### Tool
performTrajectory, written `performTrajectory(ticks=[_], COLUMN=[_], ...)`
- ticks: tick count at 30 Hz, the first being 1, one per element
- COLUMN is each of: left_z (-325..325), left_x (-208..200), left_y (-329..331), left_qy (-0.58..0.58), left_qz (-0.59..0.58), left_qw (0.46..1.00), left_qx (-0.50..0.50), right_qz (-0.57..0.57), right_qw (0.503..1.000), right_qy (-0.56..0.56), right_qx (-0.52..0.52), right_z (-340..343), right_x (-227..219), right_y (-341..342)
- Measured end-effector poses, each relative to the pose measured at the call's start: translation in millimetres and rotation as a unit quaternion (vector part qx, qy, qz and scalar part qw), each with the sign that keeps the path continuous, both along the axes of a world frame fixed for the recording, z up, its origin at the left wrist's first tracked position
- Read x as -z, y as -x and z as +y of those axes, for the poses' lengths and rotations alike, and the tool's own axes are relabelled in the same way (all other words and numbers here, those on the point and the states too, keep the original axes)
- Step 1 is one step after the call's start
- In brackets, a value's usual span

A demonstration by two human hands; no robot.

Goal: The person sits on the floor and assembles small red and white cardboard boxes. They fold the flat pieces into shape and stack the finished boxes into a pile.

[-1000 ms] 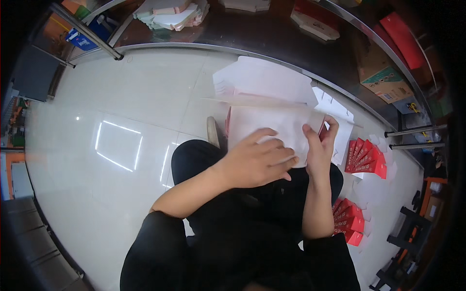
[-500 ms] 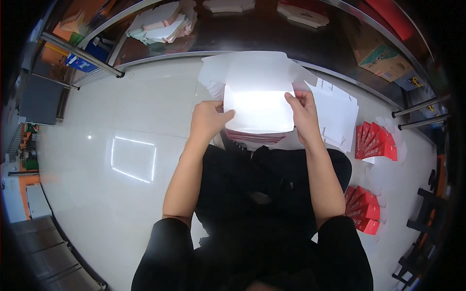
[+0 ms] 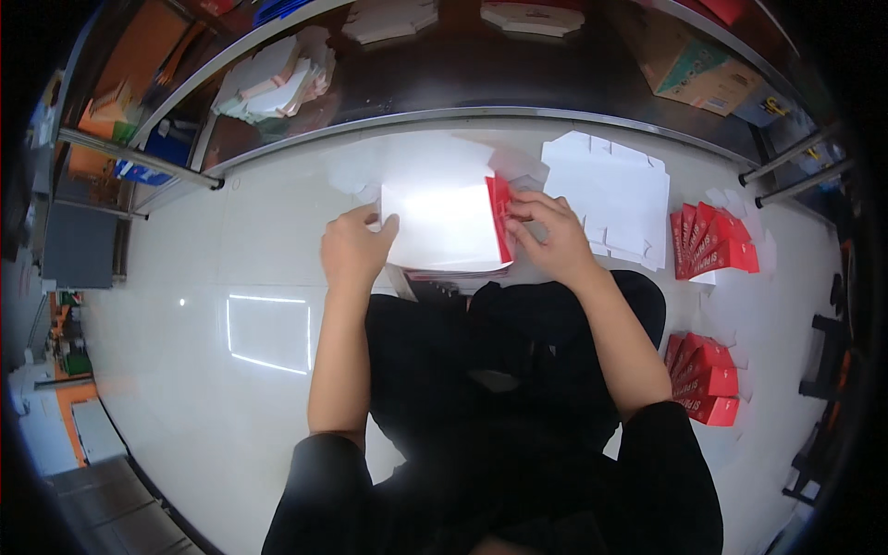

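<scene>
In front of my knees a flat carton blank (image 3: pixel 430 222), white inside and red outside, rests on a stack of similar blanks (image 3: pixel 458 274). Its left edge is held by my left hand (image 3: pixel 353 248), thumb on top and the other fingers mostly hidden. On the right side a red flap (image 3: pixel 500 218) stands folded up, showing its outer face. My right hand (image 3: pixel 555 242) grips that flap with bent fingers. The far part of the blank is washed out by glare.
White blanks (image 3: pixel 606 199) lie on the floor to the right. Beyond them sit two fanned groups of red cartons, one farther (image 3: pixel 712 242) and one nearer (image 3: pixel 703 384). A low metal-edged shelf (image 3: pixel 462 113) crosses ahead, bearing flat cartons (image 3: pixel 277 79) and a brown cardboard box (image 3: pixel 703 79).
The right side of the blank has been folded up, so its red outside shows. Both hands keep hold of the blank. The whole view has shifted slightly.
</scene>
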State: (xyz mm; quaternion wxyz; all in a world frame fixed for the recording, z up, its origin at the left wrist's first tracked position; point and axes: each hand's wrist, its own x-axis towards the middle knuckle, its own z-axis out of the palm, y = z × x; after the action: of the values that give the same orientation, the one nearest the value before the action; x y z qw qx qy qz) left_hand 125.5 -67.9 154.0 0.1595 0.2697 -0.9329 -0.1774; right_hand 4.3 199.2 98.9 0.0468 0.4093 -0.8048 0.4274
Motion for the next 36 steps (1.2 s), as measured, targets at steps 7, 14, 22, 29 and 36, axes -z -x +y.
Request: performTrajectory(ticks=[7, 14, 22, 29, 36], left_z=[80, 83, 94, 95, 98], left_x=[-37, -8, -23, -13, 3], left_y=[65, 123, 138, 144, 145], left_qy=[-0.072, -0.095, -0.062, -0.020, 0.005], left_qz=[-0.098, -0.190, -0.307, -0.313, -0.270], left_qw=[0.981, 0.955, 0.923, 0.924, 0.941], left_qx=[0.153, 0.207, 0.225, 0.217, 0.204], right_qz=[0.002, -0.036, 0.012, 0.012, 0.065], right_qw=[1.000, 0.995, 0.993, 0.990, 0.991], right_qy=[0.008, 0.069, 0.042, 0.012, -0.021], right_qx=[0.000, -0.070, -0.109, -0.138, -0.112], right_z=[7, 20, 29, 29, 36], right_x=[2, 2, 10, 7, -1], right_y=[-4, -2, 6, 7, 7])
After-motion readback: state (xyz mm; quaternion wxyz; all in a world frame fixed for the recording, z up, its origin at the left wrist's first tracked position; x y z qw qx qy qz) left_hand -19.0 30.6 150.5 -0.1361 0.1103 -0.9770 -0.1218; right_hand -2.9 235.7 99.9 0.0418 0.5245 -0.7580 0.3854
